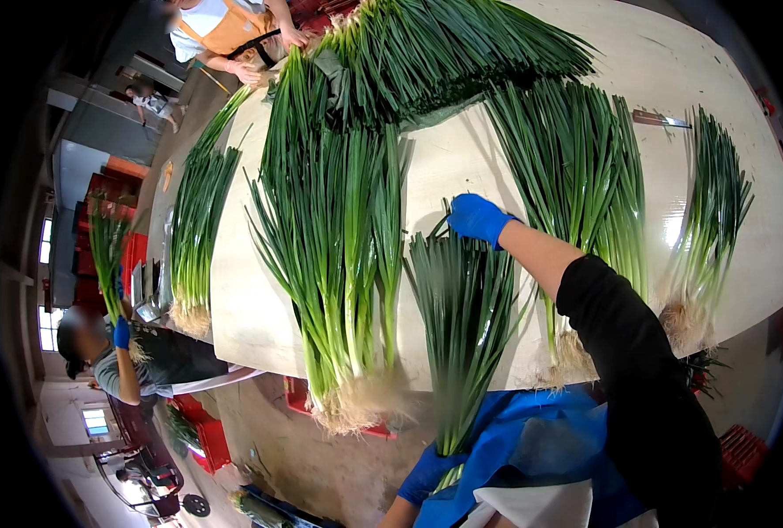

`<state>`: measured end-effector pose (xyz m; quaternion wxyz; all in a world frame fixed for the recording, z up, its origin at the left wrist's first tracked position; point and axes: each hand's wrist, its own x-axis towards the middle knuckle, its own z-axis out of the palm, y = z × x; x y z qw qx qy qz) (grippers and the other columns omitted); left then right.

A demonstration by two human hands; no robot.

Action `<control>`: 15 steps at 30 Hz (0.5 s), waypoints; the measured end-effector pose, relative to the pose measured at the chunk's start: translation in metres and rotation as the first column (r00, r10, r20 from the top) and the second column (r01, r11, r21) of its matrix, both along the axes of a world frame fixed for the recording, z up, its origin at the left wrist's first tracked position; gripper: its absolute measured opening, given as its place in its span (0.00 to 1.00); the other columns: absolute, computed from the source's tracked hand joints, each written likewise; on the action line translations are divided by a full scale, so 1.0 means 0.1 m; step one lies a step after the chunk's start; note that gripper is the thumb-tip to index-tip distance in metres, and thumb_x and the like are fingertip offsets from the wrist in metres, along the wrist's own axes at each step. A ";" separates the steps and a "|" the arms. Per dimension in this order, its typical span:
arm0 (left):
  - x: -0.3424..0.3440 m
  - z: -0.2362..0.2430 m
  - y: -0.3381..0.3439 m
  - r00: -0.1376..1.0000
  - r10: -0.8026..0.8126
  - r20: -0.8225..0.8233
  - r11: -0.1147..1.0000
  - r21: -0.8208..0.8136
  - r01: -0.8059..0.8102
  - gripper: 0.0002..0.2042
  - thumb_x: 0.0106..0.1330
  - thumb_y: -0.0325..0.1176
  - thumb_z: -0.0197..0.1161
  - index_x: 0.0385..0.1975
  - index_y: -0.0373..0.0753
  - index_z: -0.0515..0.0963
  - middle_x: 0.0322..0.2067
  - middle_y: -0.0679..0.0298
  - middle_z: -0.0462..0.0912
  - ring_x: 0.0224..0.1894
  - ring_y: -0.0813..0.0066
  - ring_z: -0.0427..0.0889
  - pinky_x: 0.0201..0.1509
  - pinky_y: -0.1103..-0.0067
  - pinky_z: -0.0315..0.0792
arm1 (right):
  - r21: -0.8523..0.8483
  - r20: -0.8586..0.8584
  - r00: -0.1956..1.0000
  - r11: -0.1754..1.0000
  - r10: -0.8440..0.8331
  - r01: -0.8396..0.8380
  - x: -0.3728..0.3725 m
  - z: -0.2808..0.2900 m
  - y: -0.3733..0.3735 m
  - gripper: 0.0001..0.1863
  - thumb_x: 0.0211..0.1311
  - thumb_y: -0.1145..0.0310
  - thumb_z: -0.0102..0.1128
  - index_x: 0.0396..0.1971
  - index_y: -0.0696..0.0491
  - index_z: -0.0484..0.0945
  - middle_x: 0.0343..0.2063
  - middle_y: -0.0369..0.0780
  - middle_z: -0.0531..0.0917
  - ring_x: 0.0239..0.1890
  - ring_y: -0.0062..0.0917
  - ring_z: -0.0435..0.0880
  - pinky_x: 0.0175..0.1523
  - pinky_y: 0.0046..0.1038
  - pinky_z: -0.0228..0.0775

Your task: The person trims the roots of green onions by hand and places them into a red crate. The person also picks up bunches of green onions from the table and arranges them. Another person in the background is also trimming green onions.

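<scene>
My left hand [428, 472], in a blue glove, is wrapped round the lower stems of a bunch of green onions [462, 308] hanging over the table's near edge. Its long dark leaves point away from me onto the table. At their tips, my right hand [479, 220], also blue-gloved, is closed, with a thin leaf sticking out beside its fingers. Left of this bunch lies a big pile of green onions [334, 229], its pale roots [356, 405] jutting past the edge. Another pile [567, 167] lies partly behind my right forearm.
A knife [660, 119] with a wooden handle lies at the far right of the pale table [444, 163], near a smaller bunch [708, 220]. A large heap [427, 62] covers the far side. Co-workers stand at far left and left, one holding a bunch [110, 251]. Red crates [202, 436] sit on the floor.
</scene>
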<state>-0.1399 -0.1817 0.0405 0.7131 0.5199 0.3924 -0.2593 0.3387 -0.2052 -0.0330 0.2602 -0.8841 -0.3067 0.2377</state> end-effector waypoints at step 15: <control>-0.26 -0.37 0.01 0.998 0.019 0.055 0.998 -0.056 -0.015 0.24 0.54 0.27 0.66 0.52 0.30 0.70 0.44 0.58 0.79 0.44 0.73 0.78 0.50 0.78 0.71 | -0.019 0.088 0.987 0.991 -0.133 0.135 0.04 0.30 -0.43 0.14 0.53 0.60 0.54 0.31 0.55 0.80 0.32 0.49 0.82 0.37 0.44 0.81 0.44 0.40 0.73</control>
